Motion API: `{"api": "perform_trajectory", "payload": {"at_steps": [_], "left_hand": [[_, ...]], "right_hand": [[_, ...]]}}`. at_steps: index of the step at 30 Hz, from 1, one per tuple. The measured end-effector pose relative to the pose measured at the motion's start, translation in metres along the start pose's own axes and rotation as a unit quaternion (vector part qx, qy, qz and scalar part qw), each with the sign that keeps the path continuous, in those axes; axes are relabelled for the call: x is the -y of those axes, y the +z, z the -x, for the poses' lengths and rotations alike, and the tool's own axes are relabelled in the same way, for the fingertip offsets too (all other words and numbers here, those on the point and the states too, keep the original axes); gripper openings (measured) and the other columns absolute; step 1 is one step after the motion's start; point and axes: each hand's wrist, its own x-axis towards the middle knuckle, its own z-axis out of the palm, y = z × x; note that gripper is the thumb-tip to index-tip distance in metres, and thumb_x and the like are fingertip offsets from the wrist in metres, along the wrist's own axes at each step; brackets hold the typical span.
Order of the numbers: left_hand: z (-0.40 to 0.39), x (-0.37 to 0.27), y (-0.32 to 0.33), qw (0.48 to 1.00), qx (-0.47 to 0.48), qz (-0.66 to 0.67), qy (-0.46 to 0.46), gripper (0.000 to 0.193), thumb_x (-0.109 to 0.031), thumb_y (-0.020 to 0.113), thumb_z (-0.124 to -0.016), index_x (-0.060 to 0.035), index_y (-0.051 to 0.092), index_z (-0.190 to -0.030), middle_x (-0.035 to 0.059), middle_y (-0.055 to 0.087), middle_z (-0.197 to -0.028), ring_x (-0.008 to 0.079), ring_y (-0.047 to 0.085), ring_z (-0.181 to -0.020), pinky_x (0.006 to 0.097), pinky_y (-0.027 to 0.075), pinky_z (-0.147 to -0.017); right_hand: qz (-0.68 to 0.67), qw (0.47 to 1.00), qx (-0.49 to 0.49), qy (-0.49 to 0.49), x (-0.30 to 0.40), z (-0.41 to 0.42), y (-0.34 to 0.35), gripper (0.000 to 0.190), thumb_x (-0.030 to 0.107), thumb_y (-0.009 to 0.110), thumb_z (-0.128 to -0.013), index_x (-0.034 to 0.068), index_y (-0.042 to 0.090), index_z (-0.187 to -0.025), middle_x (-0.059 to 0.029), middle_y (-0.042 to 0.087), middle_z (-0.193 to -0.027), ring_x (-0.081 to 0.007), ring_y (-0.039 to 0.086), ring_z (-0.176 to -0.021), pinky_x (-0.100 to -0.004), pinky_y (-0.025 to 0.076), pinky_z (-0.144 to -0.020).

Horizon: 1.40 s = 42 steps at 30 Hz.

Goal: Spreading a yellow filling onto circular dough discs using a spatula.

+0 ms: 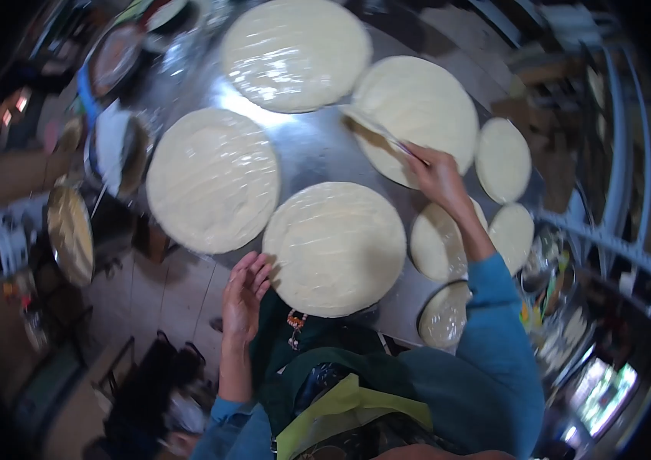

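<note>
Several large round pale slabs, seemingly dough, rest on a shiny metal table (314,144). My right hand (437,169) grips the thin handle of a tool with a wide pale head (368,122); its exact kind cannot be told. The head lies at the left edge of the far right slab (423,106). Beside the rim of the nearest slab (334,250), my left hand (246,293) is held with bent fingers and nothing in it. Glossy, wrinkled streaks cover this slab, the left slab (213,181) and the far slab (296,54).
Smaller pale rounds (502,161) stand along the table's right side, partly behind my right arm. Bowls (124,149) crowd the left rim. A round pan (70,236) with yellowish contents stands farther left. Another person (147,391), in dark clothing, is at the lower left.
</note>
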Motion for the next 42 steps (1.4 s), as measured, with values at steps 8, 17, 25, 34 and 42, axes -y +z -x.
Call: {"api": "perform_trajectory", "payload": {"at_steps": [8,17,25,34,42], "left_hand": [[-0.006,-0.001,-0.022,0.998,0.034,0.045,0.008,0.035,-0.027,0.037,-0.096,-0.0053,0.047,-0.122,0.0058,0.055,-0.118,0.0122,0.054,-0.103,0.0251,0.042,-0.086],[0.01,-0.044,-0.11,0.987,-0.017,0.143,0.069,0.035,-0.025,0.034,-0.097,-0.0056,0.045,-0.124,0.0072,0.054,-0.121,0.015,0.052,-0.109,0.0267,0.04,-0.088],[0.022,-0.082,-0.266,0.963,-0.069,0.234,0.117,0.037,-0.028,0.038,-0.096,-0.0057,0.045,-0.125,0.0091,0.052,-0.124,0.0173,0.051,-0.112,0.0297,0.039,-0.091],[0.057,-0.075,-0.421,0.89,-0.252,0.355,0.134,0.045,-0.033,0.038,-0.094,-0.0059,0.04,-0.129,0.0109,0.046,-0.131,0.0193,0.045,-0.119,0.0319,0.032,-0.097],[0.063,-0.04,-0.473,0.862,-0.297,0.406,0.067,0.054,-0.041,0.037,-0.093,-0.0044,0.035,-0.132,0.0096,0.045,-0.131,0.0205,0.044,-0.117,0.0331,0.031,-0.096]], "right_hand": [[-0.42,0.884,0.062,0.198,0.069,0.003,-0.05,0.033,0.033,0.034,-0.098,0.007,0.046,-0.114,0.001,0.041,-0.052,-0.0035,0.033,-0.033,-0.0179,0.024,-0.029],[-0.2,0.901,0.384,-0.012,0.284,-0.063,0.013,0.028,0.022,0.046,-0.094,0.007,0.054,-0.115,0.0061,0.04,-0.056,0.0,0.029,-0.042,-0.0171,0.021,-0.038],[0.131,0.841,0.411,-0.326,0.517,-0.121,0.223,0.024,0.016,0.049,-0.088,0.006,0.056,-0.109,-0.0155,0.059,-0.071,-0.0325,0.058,-0.066,-0.0395,0.045,-0.061],[0.361,0.697,0.365,-0.501,0.642,-0.174,0.576,0.024,0.011,0.048,-0.08,0.009,0.063,-0.099,-0.0151,0.063,-0.101,-0.0331,0.06,-0.095,-0.0419,0.049,-0.076],[0.416,0.638,0.437,-0.479,0.597,-0.104,0.72,0.025,0.013,0.044,-0.085,0.006,0.062,-0.1,-0.0147,0.063,-0.103,-0.032,0.062,-0.095,-0.0436,0.05,-0.079]]}}
